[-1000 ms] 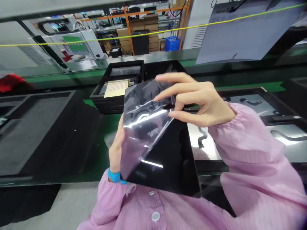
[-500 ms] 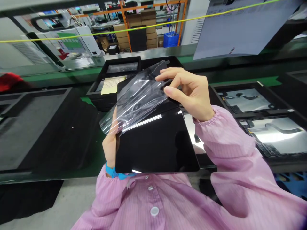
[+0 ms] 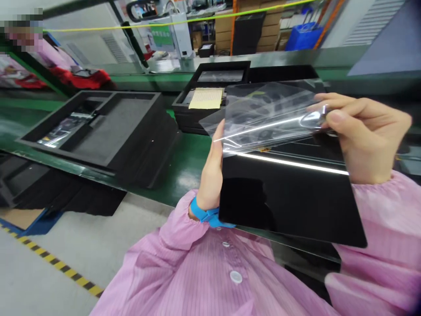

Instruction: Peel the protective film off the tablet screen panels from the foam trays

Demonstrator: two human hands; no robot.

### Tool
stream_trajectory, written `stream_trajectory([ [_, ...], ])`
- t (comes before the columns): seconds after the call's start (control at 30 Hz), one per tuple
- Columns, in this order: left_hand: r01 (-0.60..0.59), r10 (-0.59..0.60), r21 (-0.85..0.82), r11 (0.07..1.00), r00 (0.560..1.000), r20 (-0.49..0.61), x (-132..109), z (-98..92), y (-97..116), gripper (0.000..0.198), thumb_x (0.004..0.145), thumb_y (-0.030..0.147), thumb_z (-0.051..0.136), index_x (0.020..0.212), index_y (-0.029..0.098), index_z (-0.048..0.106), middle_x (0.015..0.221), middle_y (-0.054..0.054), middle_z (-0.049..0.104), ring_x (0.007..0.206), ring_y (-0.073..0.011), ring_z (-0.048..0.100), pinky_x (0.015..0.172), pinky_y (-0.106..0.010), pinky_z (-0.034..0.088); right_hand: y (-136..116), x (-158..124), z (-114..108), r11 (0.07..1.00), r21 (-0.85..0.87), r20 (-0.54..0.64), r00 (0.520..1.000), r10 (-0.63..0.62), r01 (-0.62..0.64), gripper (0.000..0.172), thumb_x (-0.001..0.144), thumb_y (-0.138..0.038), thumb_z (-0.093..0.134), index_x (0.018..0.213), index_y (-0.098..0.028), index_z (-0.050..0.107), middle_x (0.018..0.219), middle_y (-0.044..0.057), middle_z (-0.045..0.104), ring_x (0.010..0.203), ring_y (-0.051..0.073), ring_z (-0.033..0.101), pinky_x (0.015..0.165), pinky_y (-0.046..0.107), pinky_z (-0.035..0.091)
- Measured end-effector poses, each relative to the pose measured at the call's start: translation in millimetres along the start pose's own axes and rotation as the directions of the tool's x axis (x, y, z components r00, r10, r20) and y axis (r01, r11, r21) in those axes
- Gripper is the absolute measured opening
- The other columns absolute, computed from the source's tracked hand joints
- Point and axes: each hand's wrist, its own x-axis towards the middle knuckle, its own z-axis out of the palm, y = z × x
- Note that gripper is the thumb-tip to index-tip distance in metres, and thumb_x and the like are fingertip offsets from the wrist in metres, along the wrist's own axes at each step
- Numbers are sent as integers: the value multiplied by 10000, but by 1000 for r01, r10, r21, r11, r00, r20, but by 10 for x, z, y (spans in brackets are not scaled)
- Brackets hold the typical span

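black panel (image 3: pixel 296 202), film (image 3: pixel 266 116) in right grip (image 3: pixel 371 131)

Your left hand (image 3: pixel 210 180) is standing nearly upright, with one digit, probably the thumb (image 3: pixel 216 142), pointing upward while the other fingers are staying out of sight. Your left wrist (image 3: pixel 205 205) is rising from your left arm (image 3: pixel 171 224), which is angling up from the lower left. Your right hand (image 3: pixel 370 127) is reaching in from the right, pinching between thumb and bent fingers (image 3: pixel 344 100), knuckles bulging upward and outward. Your right wrist (image 3: pixel 376 172) is dropping steeply into your right arm (image 3: pixel 391 219).
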Motion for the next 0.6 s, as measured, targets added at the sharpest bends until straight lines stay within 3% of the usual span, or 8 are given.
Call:
stream_trajectory([
  [0.13,125,-125,-30,992,992,-1,66,-153,74,452,994,419,283,1415,290,386,1504,51,386,1436,-202,223,1183,-371,176,-33,-13,61,1000,8,-6,1000,15,-15,105,730,-120,678,643,-167,647,718,-28,658,853,175,649,1029,449,434],
  [0.27,154,-154,7,988,987,-45,166,-415,236,468,959,413,396,1399,254,418,1442,5,477,1408,-260,293,1177,-443,195,-22,-33,52,984,-100,76,985,152,-144,150,737,-170,695,604,-180,625,849,16,687,1024,225,623,1066,445,395],
  [0.37,103,-98,56,993,991,-87,205,-615,281,465,922,388,477,1347,201,488,1373,-24,550,1371,-287,364,1163,-472,234,69,-49,68,951,-171,127,951,280,-257,168,757,-262,704,622,-186,640,988,58,684,1055,265,610,1032,488,403],
  [0.5,-13,50,236,972,987,-152,315,-925,391,420,863,306,558,1224,92,584,1247,-66,642,1341,-324,401,1128,-518,293,242,-63,80,920,-193,212,901,378,-340,171,840,-379,621,832,-219,682,1141,71,642,1120,271,574,1029,523,384],
  [0.53,-59,107,263,963,979,-173,383,-1043,481,423,871,284,538,1244,86,563,1259,-54,634,1363,-301,372,1137,-499,285,295,-68,71,915,-212,232,892,388,-343,188,849,-397,609,862,-223,678,1134,66,645,1119,260,575,1028,503,393],
  [0.6,-193,267,301,934,936,-228,585,-1360,746,506,890,196,481,1386,135,398,1378,35,539,1422,-173,250,1184,-368,201,424,-100,46,891,-322,333,843,422,-319,236,876,-429,565,904,-218,669,1105,57,656,1083,234,594,1001,450,436],
])
